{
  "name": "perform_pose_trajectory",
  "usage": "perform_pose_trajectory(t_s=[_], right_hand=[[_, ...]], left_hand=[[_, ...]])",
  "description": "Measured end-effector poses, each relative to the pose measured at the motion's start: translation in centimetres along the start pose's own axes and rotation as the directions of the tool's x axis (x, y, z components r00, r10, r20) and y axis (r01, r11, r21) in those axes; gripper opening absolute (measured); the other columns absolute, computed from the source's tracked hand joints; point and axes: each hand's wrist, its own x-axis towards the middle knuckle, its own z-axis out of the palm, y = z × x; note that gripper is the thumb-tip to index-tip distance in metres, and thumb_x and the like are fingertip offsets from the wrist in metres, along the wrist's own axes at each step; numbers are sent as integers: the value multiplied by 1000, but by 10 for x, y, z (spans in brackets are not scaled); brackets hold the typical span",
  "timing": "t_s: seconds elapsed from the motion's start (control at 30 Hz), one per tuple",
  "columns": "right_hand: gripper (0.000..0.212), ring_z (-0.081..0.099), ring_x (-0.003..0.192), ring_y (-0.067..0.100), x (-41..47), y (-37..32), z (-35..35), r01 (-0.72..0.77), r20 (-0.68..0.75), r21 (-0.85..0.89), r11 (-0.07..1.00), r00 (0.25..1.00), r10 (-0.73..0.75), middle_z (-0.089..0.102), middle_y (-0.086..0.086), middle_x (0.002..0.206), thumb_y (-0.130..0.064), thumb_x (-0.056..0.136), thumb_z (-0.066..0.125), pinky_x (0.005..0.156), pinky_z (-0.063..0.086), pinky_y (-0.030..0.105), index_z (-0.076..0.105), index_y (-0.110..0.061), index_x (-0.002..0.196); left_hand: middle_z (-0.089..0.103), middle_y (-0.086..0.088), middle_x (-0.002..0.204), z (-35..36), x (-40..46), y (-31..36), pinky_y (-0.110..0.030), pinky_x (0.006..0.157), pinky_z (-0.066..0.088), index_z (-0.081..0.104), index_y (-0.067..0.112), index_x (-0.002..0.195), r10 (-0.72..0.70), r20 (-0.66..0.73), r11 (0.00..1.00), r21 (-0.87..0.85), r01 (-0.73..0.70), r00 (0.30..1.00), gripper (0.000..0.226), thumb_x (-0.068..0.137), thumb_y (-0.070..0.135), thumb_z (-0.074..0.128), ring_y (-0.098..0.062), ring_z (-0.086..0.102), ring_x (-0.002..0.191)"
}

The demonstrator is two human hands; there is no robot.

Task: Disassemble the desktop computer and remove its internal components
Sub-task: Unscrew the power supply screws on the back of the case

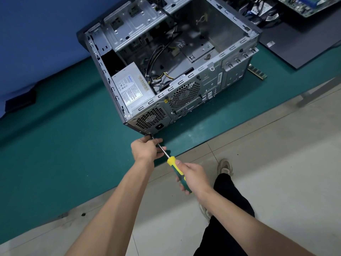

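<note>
An open grey computer case (208, 78) lies on its side on the green mat (64, 145), rear panel toward me. A grey power supply (131, 89) sits in its near left corner, with black and yellow cables (156, 71) beside it. My right hand (191, 177) grips the yellow-green handle of a screwdriver (175, 163). The screwdriver's tip meets the case's lower rear corner near the power socket (159, 126). My left hand (145, 147) pinches the metal shaft close to the tip.
A memory stick (257, 71) lies on the mat right of the case. A dark panel (299, 45) and a circuit board (302, 4) with cables lie at the back right. A blue wall stands at left. The mat's edge runs diagonally above a tiled floor.
</note>
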Motion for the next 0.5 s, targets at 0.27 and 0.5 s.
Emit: perform_pose_trajectory(t_s=[0.27,0.5], right_hand=[[43,43,41,12,-3,-1,2,-317,333,252,914,915,225,54,-1,57,-46,95,48,36,30,19,68,-11,80],[39,54,61,18,-9,5,30,32,-272,-403,914,950,-153,54,-7,59,-53,79,64,48,29,29,45,-21,66]], left_hand=[[70,-2,80,-3,2,-2,-21,45,50,52,8,102,32,-17,999,25,-31,999,14,91,0,50,-13,65,50],[66,-3,54,12,-14,-24,-26,44,51,53,8,76,20,-71,1000,6,-20,997,16,91,11,57,-16,56,38]])
